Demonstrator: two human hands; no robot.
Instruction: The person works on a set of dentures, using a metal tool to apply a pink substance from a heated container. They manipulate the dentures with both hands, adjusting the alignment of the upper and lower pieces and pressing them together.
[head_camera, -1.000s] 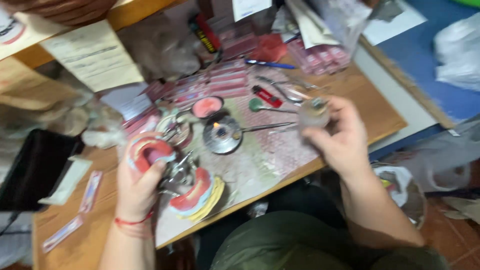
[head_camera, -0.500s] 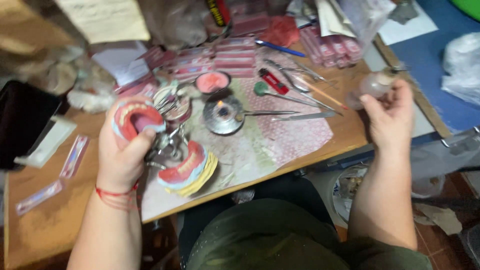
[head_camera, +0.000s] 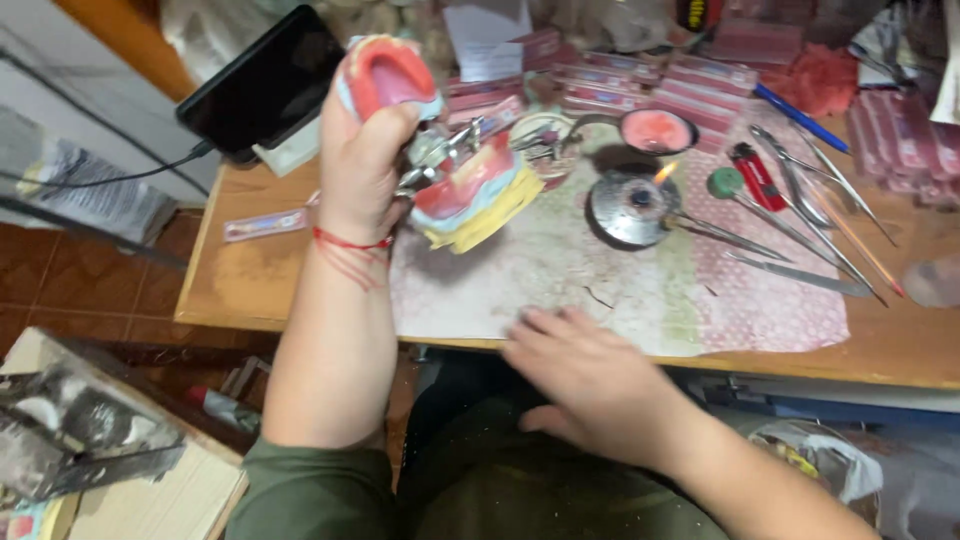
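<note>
- Two hands were at work: the left hand (head_camera: 362, 165) was clenched around a pink wax denture model (head_camera: 385, 75), raised above the wooden table (head_camera: 235, 285).
- The right hand (head_camera: 590, 385) hovered flat and empty at the table's near edge, blurred.
- A small spirit burner (head_camera: 632, 205) burned near what looked like steel hand instruments (head_camera: 800, 215).

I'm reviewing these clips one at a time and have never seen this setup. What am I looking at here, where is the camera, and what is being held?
There is no machine: the camera sits on a person's head and looks down at their own two bare hands. The left hand grips a pink wax denture model on a metal frame. The right hand is empty, blurred, at the edge of the wooden workbench. On the bench lie a small lit burner, metal hand tools, a red lighter, a pink wax dish and a dark tablet.
</note>
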